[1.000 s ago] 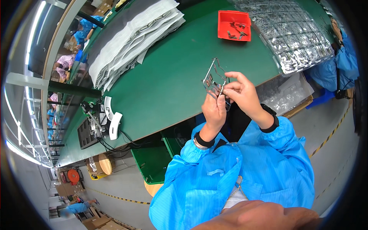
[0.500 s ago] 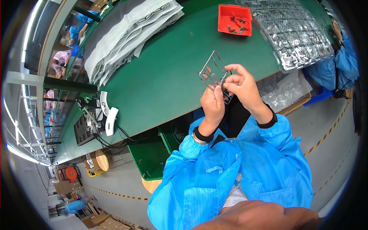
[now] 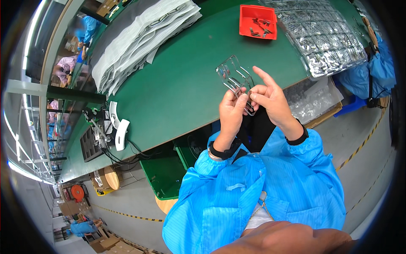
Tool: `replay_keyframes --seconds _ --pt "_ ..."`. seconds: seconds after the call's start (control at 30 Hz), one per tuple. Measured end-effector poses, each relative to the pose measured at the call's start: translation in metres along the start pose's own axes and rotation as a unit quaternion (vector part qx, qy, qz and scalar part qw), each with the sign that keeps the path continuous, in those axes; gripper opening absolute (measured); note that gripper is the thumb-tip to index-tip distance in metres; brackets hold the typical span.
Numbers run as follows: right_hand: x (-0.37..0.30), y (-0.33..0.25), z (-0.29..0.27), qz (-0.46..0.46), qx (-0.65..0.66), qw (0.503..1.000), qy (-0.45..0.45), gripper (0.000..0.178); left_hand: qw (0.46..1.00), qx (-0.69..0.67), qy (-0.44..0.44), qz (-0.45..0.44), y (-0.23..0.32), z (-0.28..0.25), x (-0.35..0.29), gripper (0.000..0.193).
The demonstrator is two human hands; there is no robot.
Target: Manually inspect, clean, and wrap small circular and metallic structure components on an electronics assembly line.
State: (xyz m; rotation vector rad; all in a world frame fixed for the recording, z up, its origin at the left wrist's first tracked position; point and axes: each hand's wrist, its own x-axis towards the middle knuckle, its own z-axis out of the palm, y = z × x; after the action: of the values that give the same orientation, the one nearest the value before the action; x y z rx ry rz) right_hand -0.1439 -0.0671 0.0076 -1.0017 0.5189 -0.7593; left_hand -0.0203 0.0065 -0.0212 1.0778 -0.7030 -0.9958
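Closely paired, both hands work at a thin, silvery bent-wire frame [image 3: 235,80], roughly box-shaped, held tilted above the near edge of the smooth green desk [image 3: 182,93]. The left hand [image 3: 231,111] is clamped on its lower part; the right hand [image 3: 275,106], index finger extended, pinches a small dark-brown piece [image 3: 250,95] beside the wires. Whether the right fingertips also touch the frame, I cannot tell. Ahead, well apart, sits a glossy red plastic tray [image 3: 253,37] of dark metal clips [image 3: 263,27]. Green surface stretches leftward to layered, crinkled white sheets [image 3: 139,46]; rightward, a clear compartmented tray [image 3: 315,78] overhangs the desk's edge. Any lettering is too small to read.
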Motion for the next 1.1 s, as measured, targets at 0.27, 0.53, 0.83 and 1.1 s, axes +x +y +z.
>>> replay_keyframes --seconds 0.27,0.53,0.83,1.1 --pt "-0.004 0.0 -0.001 -0.016 0.014 0.999 -0.038 0.064 0.998 -0.057 -0.01 0.009 0.009 0.018 -0.006 0.018" --pt "-0.005 -0.001 -0.006 -0.009 -0.001 0.999 -0.043 0.061 0.999 -0.028 -0.015 0.028 0.001 0.016 -0.005 0.019" --pt "-0.004 0.0 -0.013 -0.025 0.019 0.999 -0.022 0.059 0.998 -0.013 -0.063 0.01 0.003 0.02 -0.004 0.025" --pt "-0.007 0.001 -0.015 -0.027 -0.019 0.999 -0.012 0.054 0.998 -0.032 -0.056 -0.019 0.001 0.016 -0.004 0.026"
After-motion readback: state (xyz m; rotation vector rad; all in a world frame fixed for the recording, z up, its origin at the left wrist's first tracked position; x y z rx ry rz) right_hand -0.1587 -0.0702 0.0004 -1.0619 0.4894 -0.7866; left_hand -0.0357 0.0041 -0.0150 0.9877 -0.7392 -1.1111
